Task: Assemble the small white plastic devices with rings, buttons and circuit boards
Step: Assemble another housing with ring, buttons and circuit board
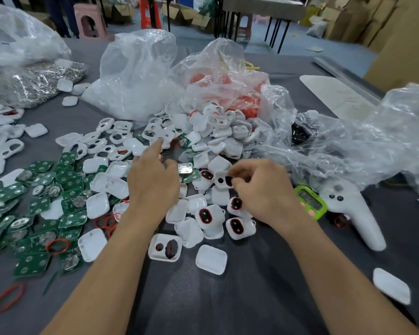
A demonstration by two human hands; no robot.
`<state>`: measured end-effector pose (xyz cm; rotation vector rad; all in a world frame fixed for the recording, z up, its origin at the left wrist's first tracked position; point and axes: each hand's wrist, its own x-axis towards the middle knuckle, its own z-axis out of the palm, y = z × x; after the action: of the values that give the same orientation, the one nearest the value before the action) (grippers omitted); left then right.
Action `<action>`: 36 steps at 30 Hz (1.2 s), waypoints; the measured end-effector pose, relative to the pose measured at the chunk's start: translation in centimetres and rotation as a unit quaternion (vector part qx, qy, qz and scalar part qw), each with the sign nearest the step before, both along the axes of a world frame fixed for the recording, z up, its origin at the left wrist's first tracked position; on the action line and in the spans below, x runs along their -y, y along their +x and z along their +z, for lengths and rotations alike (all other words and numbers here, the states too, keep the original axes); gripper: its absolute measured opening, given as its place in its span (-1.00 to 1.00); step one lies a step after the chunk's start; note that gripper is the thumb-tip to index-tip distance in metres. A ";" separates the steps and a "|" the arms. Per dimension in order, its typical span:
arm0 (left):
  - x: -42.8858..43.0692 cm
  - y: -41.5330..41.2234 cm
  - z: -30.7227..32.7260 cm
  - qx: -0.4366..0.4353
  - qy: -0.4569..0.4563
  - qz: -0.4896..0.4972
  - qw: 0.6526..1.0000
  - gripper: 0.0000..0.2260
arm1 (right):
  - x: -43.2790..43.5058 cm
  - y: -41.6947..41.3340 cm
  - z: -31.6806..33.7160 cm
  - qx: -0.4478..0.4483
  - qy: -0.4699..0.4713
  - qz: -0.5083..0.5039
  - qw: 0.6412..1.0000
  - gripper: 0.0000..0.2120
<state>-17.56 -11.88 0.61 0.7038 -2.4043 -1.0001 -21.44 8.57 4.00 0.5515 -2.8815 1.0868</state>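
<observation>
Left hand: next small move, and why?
Probably lower the left hand and pinch one part from the white pile under its fingertips. It is open and empty, stretched over that pile, while the right hand already pinches a white shell that seems to need a mate.

On the table (252, 298), the circuit boards (34, 201) lie in a heap at the left. Behind them lie the front shells (107, 141), and further behind, at the far left, a bag of metal parts (34, 85). In the middle, behind both hands, is a heap of shells (223, 131). Behind this heap stand a plastic bag (136, 76) and, to its right, a second plastic bag (228, 76). The left hand (153, 182) is over the middle parts. The right hand (264, 189), beside it, pinches a held shell (220, 180). Before the right hand lie the assembled devices (208, 217). To its right lie a small device with a screen (310, 201) and, just beside it, a handheld controller (356, 213).
</observation>
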 end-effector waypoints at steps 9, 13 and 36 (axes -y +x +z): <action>3.0 -0.3 -1.6 0.182 -0.155 -0.076 0.968 -0.39 | 8.3 -7.7 0.9 0.016 0.164 0.113 0.980 -0.46; 3.4 -0.6 -1.7 0.167 -0.152 -0.066 0.972 -0.45 | 8.7 -8.0 2.6 -0.084 0.172 0.087 0.978 -0.72; 0.4 -0.8 -0.8 0.008 -0.080 -0.120 0.990 -0.62 | -2.9 -1.2 2.1 0.152 0.025 0.238 0.959 -0.35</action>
<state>-18.34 -12.32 -0.18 0.3735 -2.5928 -0.8805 -22.69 11.48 6.05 1.2326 -3.1287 1.2459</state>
